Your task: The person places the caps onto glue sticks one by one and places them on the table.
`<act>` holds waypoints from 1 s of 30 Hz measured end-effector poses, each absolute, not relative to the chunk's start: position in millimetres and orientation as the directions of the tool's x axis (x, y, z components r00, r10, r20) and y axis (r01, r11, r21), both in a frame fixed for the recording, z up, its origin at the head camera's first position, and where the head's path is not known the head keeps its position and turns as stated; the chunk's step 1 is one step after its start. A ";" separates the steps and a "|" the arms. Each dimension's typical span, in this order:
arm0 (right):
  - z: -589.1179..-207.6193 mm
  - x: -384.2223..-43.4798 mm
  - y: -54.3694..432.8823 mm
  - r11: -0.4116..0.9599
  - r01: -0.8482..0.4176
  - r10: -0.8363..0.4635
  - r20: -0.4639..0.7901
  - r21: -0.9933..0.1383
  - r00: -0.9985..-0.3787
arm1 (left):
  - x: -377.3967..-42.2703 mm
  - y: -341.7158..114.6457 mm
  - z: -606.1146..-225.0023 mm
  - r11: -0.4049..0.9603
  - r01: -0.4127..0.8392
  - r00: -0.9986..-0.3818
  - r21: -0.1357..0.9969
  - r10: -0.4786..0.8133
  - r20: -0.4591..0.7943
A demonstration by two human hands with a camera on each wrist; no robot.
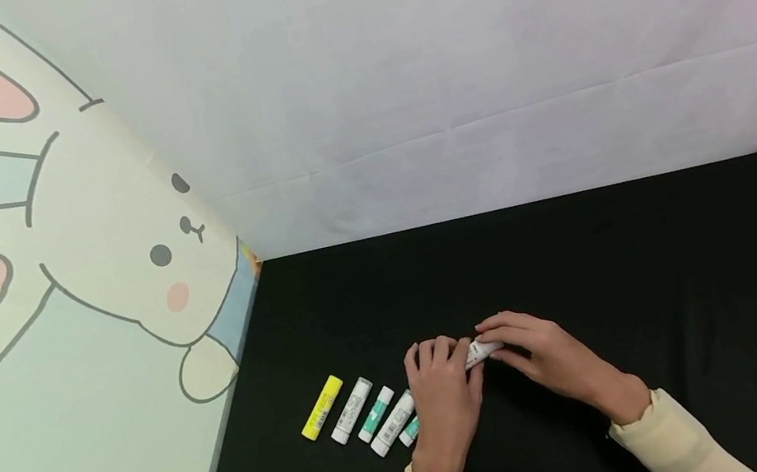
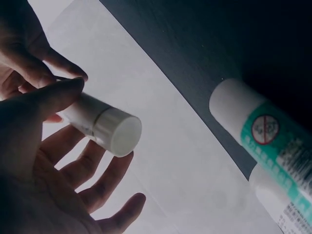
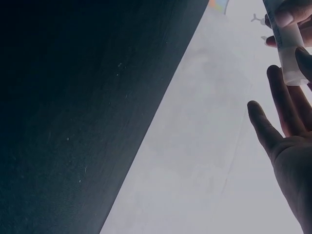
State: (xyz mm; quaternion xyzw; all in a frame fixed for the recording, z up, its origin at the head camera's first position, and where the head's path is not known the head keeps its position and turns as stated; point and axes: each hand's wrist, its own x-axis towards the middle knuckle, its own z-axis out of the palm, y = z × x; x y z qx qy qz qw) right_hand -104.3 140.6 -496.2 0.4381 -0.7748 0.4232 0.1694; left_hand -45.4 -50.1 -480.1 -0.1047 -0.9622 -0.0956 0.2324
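Both hands meet at a white glue stick (image 1: 482,350) held above the black table. My left hand (image 1: 443,396) grips it between thumb and fingers. On its other end, my right hand (image 1: 544,350) pinches with thumb and fingertips. In the left wrist view one round end of the white glue stick (image 2: 100,119) points out past the left fingers, a seam ringing it near that end. The right wrist view has the white glue stick (image 3: 292,53) at the upper right, with the right hand (image 3: 297,161) below it, its outer fingers spread.
Left of the hands lie a yellow glue stick (image 1: 322,407), a white one (image 1: 352,411), a green and white one (image 1: 376,414) and another white one (image 1: 392,424) in a slanted row. A second green one (image 1: 409,431) is partly hidden by the left hand. A pale curtain (image 1: 471,70) stands behind the table.
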 end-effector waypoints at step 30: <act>-507.0 -103.0 139.1 0.224 -0.773 -0.769 0.380 -0.594 -0.515 | -15.0 -50.2 -483.3 0.987 0.149 -0.974 0.054 0.137 0.181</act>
